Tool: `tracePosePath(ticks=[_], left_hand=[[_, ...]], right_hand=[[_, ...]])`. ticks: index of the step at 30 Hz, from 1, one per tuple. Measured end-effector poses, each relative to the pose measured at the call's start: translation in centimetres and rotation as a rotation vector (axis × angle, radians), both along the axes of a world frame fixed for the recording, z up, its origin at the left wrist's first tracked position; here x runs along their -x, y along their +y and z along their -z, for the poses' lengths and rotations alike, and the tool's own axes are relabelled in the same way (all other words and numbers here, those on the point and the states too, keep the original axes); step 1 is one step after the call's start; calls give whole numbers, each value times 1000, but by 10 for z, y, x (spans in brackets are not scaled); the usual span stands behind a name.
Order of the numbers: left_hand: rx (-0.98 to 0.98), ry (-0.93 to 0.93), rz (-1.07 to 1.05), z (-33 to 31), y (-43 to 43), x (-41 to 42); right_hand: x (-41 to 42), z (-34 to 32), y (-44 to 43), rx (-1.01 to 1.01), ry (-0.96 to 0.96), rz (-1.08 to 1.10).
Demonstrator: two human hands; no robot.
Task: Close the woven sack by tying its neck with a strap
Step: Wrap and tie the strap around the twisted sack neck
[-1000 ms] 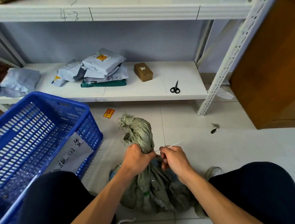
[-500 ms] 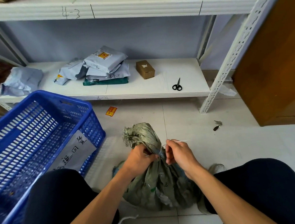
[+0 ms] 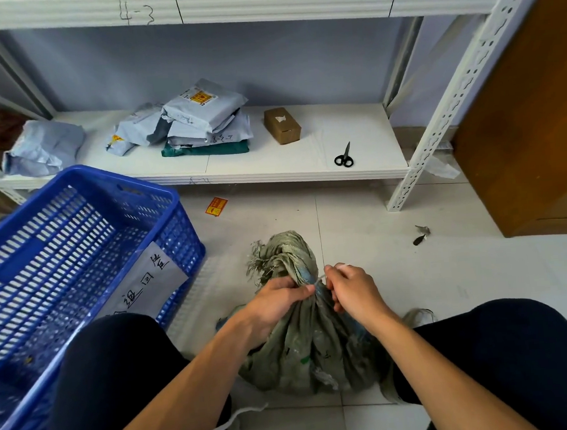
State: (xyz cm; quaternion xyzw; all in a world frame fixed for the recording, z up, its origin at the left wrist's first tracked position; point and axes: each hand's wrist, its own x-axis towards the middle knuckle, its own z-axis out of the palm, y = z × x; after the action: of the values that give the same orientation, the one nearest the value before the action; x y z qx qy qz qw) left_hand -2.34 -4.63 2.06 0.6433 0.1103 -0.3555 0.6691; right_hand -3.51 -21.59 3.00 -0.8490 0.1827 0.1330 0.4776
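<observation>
Pale thin strap (image 3: 319, 279) runs taut across the gap between the two hands, at the sack's gathered neck. Right hand (image 3: 354, 290): fingers curled closed, pinching the strap end between thumb and forefinger, knuckles up, forearm coming in from lower right. Left hand (image 3: 275, 303): closed around the neck from the left side, thumb tip pressed at the strap crossing; whether it also pinches the strap's other end, cannot tell. Left forearm enters from lower left.

Green-grey woven sack (image 3: 306, 345) stands on the tiled floor (image 3: 449, 269) between the person's knees, body bulging below the hands, frayed mouth bunched above them.

Blue basket (image 3: 74, 251) sits to the left, near the sack, paper label on its side. Behind, the low white shelf (image 3: 363, 130) carries scissors (image 3: 343, 157), a small cardboard box (image 3: 282, 125) and stacked mail bags (image 3: 200, 119).
</observation>
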Motion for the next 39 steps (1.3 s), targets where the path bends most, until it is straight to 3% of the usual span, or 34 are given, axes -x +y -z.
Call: tracePosePath(ticks=[9,20,26,32,35,38,39], left_hand=[[56,40,-75,5,2,-4],[-76,20,-55,-6,-4,-2],[-160,-135,-113,-20,-12,3],[-288,-33,-212,-17,-7,-12],[-580,-181,-66,-20,2,-22],[-1107,-570,120,-31,7,-22],[-1184,-735,142,-34,9,-22]], right_hand=[[-3,1,1,-122,10,27],[-3,-1,4,-194,32,47],[-2,-2,9,-234,24,66],[-6,-5,5,-172,-30,57],[-8,-3,2,-4,-104,-60],[-6,-1,5,201,-203,-244],[-5,-1,7,231,-227,-282]])
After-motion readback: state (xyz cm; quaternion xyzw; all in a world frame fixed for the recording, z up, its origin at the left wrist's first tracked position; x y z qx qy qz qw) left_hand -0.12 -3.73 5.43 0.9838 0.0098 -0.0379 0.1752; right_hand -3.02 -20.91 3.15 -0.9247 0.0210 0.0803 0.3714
